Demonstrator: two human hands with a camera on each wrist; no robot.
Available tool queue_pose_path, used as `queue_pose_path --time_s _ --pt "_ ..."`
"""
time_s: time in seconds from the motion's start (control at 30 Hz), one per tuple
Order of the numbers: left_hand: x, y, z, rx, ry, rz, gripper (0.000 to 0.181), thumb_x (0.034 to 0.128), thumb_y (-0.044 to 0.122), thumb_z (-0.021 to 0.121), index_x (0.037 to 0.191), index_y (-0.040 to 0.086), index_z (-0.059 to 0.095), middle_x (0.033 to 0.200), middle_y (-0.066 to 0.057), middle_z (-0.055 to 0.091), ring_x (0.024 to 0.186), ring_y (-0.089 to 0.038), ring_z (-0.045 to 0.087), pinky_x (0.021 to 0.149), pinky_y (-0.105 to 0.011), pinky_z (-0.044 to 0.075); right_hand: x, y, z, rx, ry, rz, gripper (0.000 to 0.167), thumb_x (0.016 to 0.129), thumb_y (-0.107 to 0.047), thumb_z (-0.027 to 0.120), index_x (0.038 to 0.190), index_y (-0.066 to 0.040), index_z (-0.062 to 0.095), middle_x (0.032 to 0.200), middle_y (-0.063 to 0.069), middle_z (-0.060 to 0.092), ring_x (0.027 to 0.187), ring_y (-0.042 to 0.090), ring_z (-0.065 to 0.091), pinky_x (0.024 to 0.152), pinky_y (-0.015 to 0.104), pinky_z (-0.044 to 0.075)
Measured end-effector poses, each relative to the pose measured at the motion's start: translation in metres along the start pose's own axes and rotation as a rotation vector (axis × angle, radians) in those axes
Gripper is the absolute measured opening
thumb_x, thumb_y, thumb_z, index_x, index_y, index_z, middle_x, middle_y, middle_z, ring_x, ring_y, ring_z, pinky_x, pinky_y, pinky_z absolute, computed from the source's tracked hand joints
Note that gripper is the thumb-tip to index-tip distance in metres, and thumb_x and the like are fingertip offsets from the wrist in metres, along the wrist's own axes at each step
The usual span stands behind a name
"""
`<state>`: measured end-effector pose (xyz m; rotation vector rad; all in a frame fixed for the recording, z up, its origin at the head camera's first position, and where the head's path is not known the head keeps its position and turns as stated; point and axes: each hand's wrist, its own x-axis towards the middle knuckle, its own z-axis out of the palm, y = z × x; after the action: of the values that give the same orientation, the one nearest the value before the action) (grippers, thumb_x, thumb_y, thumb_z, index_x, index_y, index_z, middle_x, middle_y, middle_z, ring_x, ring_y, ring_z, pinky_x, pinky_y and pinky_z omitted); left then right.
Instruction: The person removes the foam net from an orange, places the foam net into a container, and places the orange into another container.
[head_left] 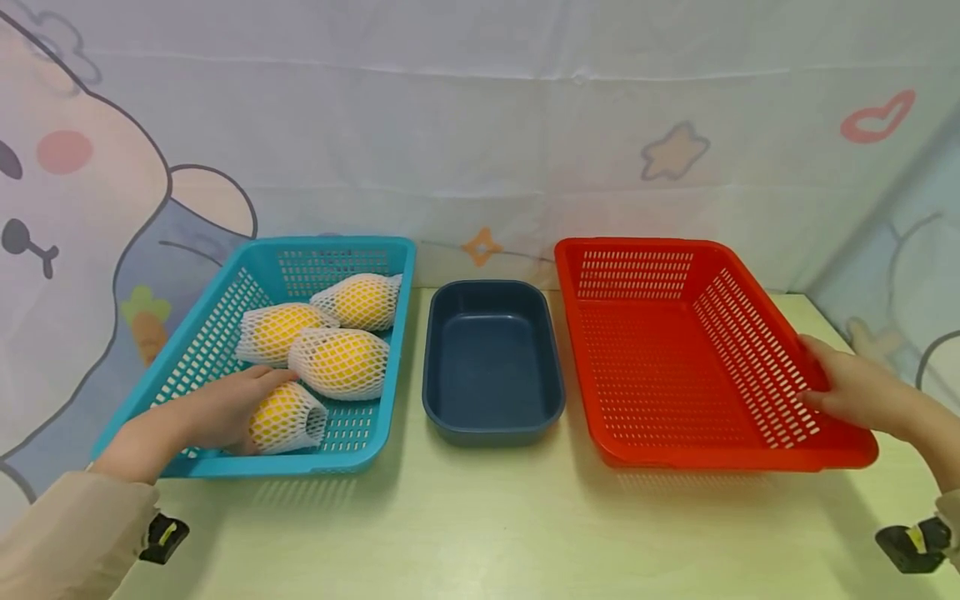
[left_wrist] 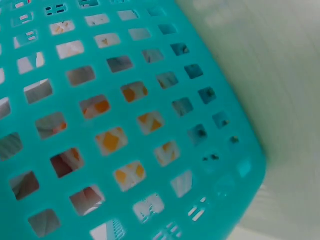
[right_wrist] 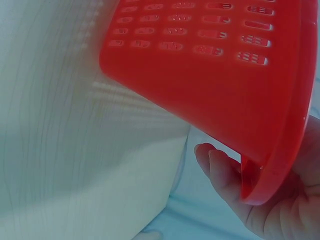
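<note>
Inside the blue basket [head_left: 397, 367] at the left are several yellow fruits in white foam nets. My left hand [head_left: 217, 410] reaches over its near-left rim and grips the nearest fruit [head_left: 281, 419]. Another netted fruit [head_left: 341, 363] lies just behind it. In the left wrist view the basket wall [left_wrist: 115, 165] hides most of that hand. At the right, my right hand [head_left: 855, 390] holds the side rim of the red basket [head_left: 667, 457]; in the right wrist view the fingers [right_wrist: 225, 175] curl under the rim of the red basket [right_wrist: 200, 95], which has no fruit in it.
A dark blue rectangular tub [head_left: 492, 375] stands between the two baskets, with nothing in it. Behind them hangs a pale printed cloth [head_left: 480, 150]. The light wooden tabletop [head_left: 480, 525] runs along the front.
</note>
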<state>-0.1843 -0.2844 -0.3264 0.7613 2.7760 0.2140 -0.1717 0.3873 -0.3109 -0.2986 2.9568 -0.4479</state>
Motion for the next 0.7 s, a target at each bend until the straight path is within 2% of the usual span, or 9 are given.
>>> queue_pose_path --time_s 0.1,0.23,0.37,0.5,0.63,0.7 --pt "0.0003 -0.0018 0.0012 -0.043 -0.024 -0.008 0.097 0.0560 0.001 0.086 0.135 -0.006 0.030 0.125 -0.034 0.037 0.088 -0.038 0.053 0.064 -0.038 0.046 -0.0001 0.0006 0.0000 0.005 -0.002 0.000 0.073 0.078 0.003 0.065 0.127 0.029 0.018 0.100 0.039 0.052 0.075 0.031 0.059 0.068 0.049 0.051" --pt "0.0012 -0.0022 0.0009 -0.061 -0.030 0.009 0.096 0.0536 -0.008 0.083 0.134 -0.002 0.032 0.116 -0.030 0.041 0.070 -0.023 0.046 0.054 -0.030 0.038 0.0001 0.0011 -0.0005 -0.016 0.005 -0.008 0.072 0.078 0.002 0.065 0.126 0.029 0.020 0.098 0.038 0.053 0.074 0.030 0.059 0.068 0.049 0.051" --pt "0.0019 -0.0012 0.0000 -0.019 -0.005 0.037 0.093 0.0533 -0.010 0.082 0.132 0.003 0.035 0.104 -0.020 0.045 0.066 -0.020 0.041 0.052 -0.028 0.035 0.0002 0.0018 -0.0013 -0.051 0.020 -0.022 0.071 0.077 0.001 0.065 0.125 0.029 0.022 0.097 0.037 0.054 0.072 0.030 0.058 0.068 0.049 0.051" --pt "0.0008 -0.0020 0.0020 0.027 0.029 0.077 0.090 0.0550 0.000 0.086 0.130 0.005 0.036 0.098 -0.014 0.046 0.065 -0.017 0.040 0.053 -0.028 0.034 -0.0004 0.0031 -0.0016 -0.059 0.025 -0.038 0.071 0.077 0.000 0.066 0.126 0.029 0.022 0.099 0.039 0.054 0.074 0.030 0.058 0.070 0.051 0.050" --pt "-0.0004 -0.0038 0.0029 0.069 0.057 0.123 0.090 0.0538 0.007 0.089 0.128 0.004 0.036 0.096 -0.014 0.047 0.067 -0.017 0.043 0.055 -0.030 0.037 -0.0019 0.0030 -0.0017 -0.054 0.027 -0.051 0.071 0.078 -0.001 0.065 0.127 0.029 0.023 0.101 0.038 0.054 0.077 0.031 0.058 0.072 0.050 0.049" --pt "-0.0008 -0.0035 0.0025 0.068 0.052 0.116 0.091 0.0531 0.008 0.089 0.128 0.004 0.036 0.097 -0.014 0.048 0.068 -0.018 0.045 0.056 -0.031 0.039 -0.0029 0.0024 -0.0015 -0.053 0.024 -0.051 0.071 0.079 -0.002 0.065 0.127 0.029 0.023 0.101 0.038 0.055 0.077 0.030 0.057 0.072 0.050 0.048"
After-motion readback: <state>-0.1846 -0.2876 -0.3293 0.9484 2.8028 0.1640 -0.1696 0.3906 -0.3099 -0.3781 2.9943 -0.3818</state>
